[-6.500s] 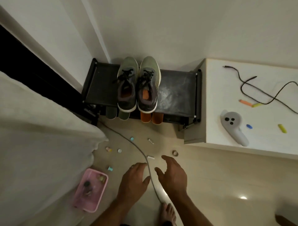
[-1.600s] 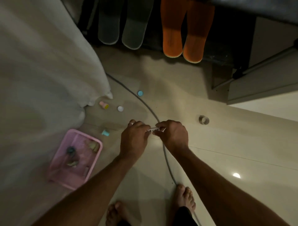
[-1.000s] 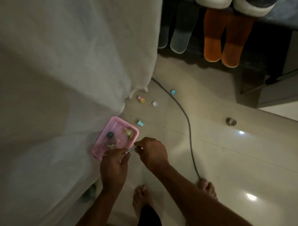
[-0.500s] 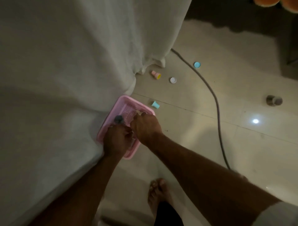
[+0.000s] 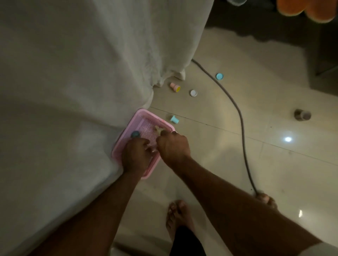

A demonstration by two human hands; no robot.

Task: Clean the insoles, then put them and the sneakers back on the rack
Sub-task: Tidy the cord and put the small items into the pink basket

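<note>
Only the tips of the orange insoles [image 5: 301,8] and a grey insole [image 5: 236,1] show at the top edge; the sneakers and the rack are out of view. Both my hands hover low over a pink plastic basket [image 5: 128,128] on the floor beside the bed. My left hand [image 5: 136,155] and my right hand [image 5: 173,146] have curled fingers that meet over a small white piece [image 5: 153,151], which is mostly hidden between them. Inside the basket lie a teal item [image 5: 135,134] and a pale item [image 5: 158,130].
A white bedsheet [image 5: 73,82] hangs down on the left, touching the basket. A grey cable [image 5: 241,128] runs across the tiled floor. Scattered on the tiles are a blue cap [image 5: 219,76], a pink piece [image 5: 175,87], a white cap [image 5: 193,93], a teal piece [image 5: 174,119] and a tape roll [image 5: 302,114]. My bare feet [image 5: 178,215] stand below.
Both hands carried the small white piece from the cable area left to the pink basket and lowered into it. My view swung left and down, so the rack left the frame.
</note>
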